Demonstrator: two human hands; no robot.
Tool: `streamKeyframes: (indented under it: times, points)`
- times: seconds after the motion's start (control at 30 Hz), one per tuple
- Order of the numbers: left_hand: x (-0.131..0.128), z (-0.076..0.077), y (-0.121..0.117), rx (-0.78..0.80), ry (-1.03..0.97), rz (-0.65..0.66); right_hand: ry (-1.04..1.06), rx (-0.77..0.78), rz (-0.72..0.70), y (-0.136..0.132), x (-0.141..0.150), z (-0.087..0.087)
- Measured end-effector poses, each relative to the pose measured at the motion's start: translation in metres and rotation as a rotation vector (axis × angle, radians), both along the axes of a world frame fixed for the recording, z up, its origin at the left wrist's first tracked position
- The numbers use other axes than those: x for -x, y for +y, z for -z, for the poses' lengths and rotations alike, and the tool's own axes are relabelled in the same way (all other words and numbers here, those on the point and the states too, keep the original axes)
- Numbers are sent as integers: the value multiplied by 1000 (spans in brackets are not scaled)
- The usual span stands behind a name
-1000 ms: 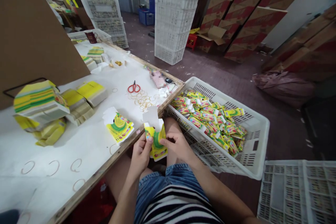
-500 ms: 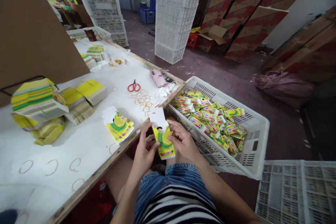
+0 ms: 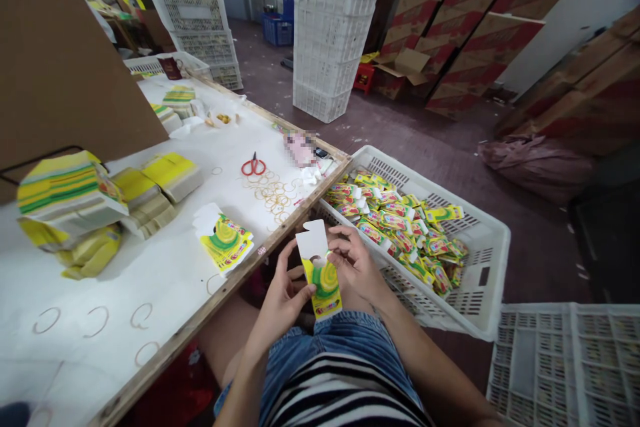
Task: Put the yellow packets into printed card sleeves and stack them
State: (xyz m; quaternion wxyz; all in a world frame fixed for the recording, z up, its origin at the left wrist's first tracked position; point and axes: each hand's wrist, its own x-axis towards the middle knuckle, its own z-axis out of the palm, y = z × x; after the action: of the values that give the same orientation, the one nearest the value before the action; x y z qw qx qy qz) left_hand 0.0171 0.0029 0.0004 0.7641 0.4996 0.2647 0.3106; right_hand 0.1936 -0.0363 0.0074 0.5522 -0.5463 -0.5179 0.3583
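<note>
Grip of left hand [image 3: 289, 291] and right hand [image 3: 356, 267] pinches one yellow carton [image 3: 324, 287], flap up, over the denim shorts [image 3: 363, 332]; over-squeezing could crease it. Beyond, a carton stack [image 3: 223, 240] lies near the tabletop edge [image 3: 245, 270]; a careless sweep could topple it.

Yellow carton [image 3: 326, 280] with green swirls, red-handled scissors [image 3: 254, 161], mug [image 3: 171, 68] apparently maroon.
</note>
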Motion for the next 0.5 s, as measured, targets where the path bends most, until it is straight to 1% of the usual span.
streamKeyframes:
  times: [0.07, 0.17, 0.2, 0.27, 0.33, 0.37, 0.43, 0.5]
  points:
    - [0, 2, 1, -27, 22, 19, -36, -30, -6, 0, -3, 0]
    - [-1, 4, 1, -83, 98, -35, -127, -73, -18, -1, -10, -4]
    - [-1, 4, 1, -99, 126, -61, -134, -50, -26, -2, -13, -5]
    - [-3, 3, 0, -129, 172, -103, -125, 63, -65, -3, -15, -7]
    - [-4, 2, -2, -165, 199, -121, -112, 181, -123, -3, -13, -7]
    - [-5, 2, -3, -184, 208, -119, -104, 212, -139, -3, -12, -6]
    - [-5, 3, -3, -211, 212, -83, -99, 226, -128, -2, -8, -4]
    - [-5, 5, -3, -209, 196, -37, -114, 224, -88, 0, -4, -3]
